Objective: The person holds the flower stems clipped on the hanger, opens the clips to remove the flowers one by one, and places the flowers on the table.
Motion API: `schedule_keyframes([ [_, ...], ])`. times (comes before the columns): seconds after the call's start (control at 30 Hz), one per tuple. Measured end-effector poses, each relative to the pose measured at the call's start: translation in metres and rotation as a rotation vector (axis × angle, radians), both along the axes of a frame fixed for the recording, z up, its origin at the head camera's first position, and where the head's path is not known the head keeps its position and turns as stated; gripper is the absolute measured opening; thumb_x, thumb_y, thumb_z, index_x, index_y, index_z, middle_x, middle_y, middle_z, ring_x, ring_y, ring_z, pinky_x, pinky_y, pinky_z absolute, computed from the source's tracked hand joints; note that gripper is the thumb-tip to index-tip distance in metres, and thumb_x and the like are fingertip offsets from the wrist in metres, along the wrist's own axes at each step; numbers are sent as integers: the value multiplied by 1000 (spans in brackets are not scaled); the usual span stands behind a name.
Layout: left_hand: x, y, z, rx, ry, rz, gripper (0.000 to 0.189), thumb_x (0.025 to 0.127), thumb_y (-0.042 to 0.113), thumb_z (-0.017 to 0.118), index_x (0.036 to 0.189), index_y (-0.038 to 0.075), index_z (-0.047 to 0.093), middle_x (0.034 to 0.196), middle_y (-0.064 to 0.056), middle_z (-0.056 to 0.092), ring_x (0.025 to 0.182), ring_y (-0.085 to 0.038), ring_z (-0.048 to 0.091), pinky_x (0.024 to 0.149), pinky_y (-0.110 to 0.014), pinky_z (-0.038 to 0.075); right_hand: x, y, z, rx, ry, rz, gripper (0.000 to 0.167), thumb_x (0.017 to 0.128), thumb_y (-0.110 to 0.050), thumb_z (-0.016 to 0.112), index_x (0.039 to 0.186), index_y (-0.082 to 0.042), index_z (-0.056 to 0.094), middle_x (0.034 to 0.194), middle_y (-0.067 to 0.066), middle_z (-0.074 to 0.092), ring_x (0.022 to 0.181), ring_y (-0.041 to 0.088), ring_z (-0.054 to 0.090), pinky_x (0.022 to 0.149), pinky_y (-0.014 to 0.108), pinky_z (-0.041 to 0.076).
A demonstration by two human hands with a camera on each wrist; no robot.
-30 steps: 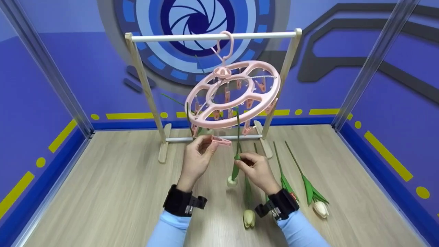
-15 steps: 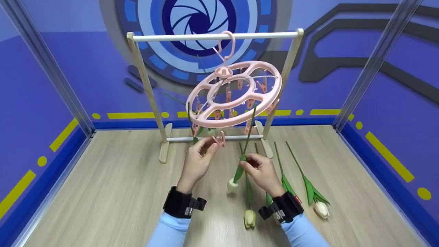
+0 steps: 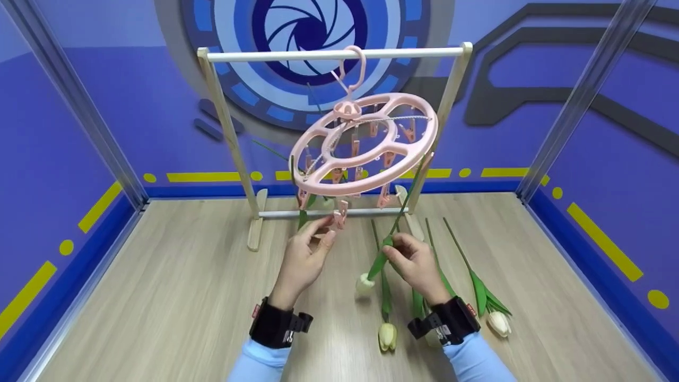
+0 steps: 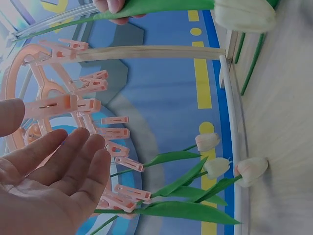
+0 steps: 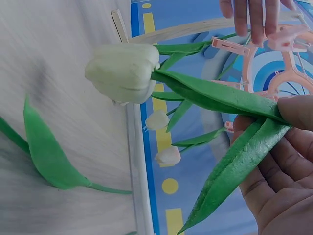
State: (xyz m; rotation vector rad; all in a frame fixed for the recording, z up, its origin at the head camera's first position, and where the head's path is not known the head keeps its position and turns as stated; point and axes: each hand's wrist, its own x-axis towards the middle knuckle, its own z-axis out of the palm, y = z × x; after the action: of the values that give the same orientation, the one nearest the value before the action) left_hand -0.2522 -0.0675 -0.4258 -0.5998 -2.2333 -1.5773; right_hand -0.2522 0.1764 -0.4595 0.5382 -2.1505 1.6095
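Note:
My right hand (image 3: 416, 265) pinches an artificial white tulip (image 3: 365, 285) by its leaves and stem, flower head down and stem slanting up to the right. In the right wrist view, the tulip's bloom (image 5: 122, 73) hangs apart from the table. Beside a pink clothespin (image 3: 341, 216) on the front of the round hanger (image 3: 350, 187) is my left hand (image 3: 305, 262), its fingers extended. In the left wrist view, the thumb tip lies near that clothespin (image 4: 51, 105) without pinching it; whether they touch, I cannot tell.
A wooden stand with a white rail (image 3: 276, 55) carries the tilted hanger. Several white tulips (image 4: 252, 171) hang head down from its clothespins on the left. More tulips lie on the table (image 3: 185, 297), including a yellowish one (image 3: 388, 337) and a white one (image 3: 498, 323) at right.
My left fingers have let go of the clothespin, which swung from lying sideways to hanging more upright. My right hand has moved right with the tulip, whose stem now tilts further right.

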Motion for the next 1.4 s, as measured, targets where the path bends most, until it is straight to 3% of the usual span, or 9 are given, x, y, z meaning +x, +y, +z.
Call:
schedule_keyframes([
  [0.17,4,-5,-8,-71,43,47,37,106,18,60,136,-4,62,130,-18,66,116,-31,64,96,-47,54,-4,7,-3,11,-59,-40,5,94,8,69,96,5,72,81,12,69,67,6,58,61,17,47],
  [0.33,5,-10,-17,-140,87,112,39,106,18,61,135,-8,60,131,-21,64,124,-36,62,103,-52,51,-7,11,-3,55,-108,-106,5,95,7,67,97,11,69,83,17,69,68,12,59,62,17,45],
  [0.63,11,-16,-26,-194,81,185,42,104,18,63,136,-9,59,137,-27,59,131,-44,55,108,-60,44,-9,23,-6,39,-206,-169,8,98,-3,69,104,1,73,90,11,72,74,10,60,65,21,44],
  [0.9,14,-17,-38,-200,86,193,43,104,19,63,136,-10,59,136,-26,60,130,-44,56,107,-60,45,-10,25,-9,32,-304,-183,13,99,-8,69,108,2,71,93,10,71,80,13,60,67,23,44],
  [1.1,14,-14,-40,-213,115,197,42,104,18,63,134,-11,60,135,-25,61,129,-44,57,107,-58,45,-10,21,-12,4,-396,-161,13,99,-7,68,108,2,70,92,9,69,78,15,60,64,23,45],
  [1.4,14,-11,-44,-230,110,179,39,104,18,64,136,-4,62,136,-21,62,130,-40,57,106,-58,46,-7,12,-14,14,-456,-144,11,95,-3,69,103,4,71,84,5,67,73,15,56,60,22,42],
])
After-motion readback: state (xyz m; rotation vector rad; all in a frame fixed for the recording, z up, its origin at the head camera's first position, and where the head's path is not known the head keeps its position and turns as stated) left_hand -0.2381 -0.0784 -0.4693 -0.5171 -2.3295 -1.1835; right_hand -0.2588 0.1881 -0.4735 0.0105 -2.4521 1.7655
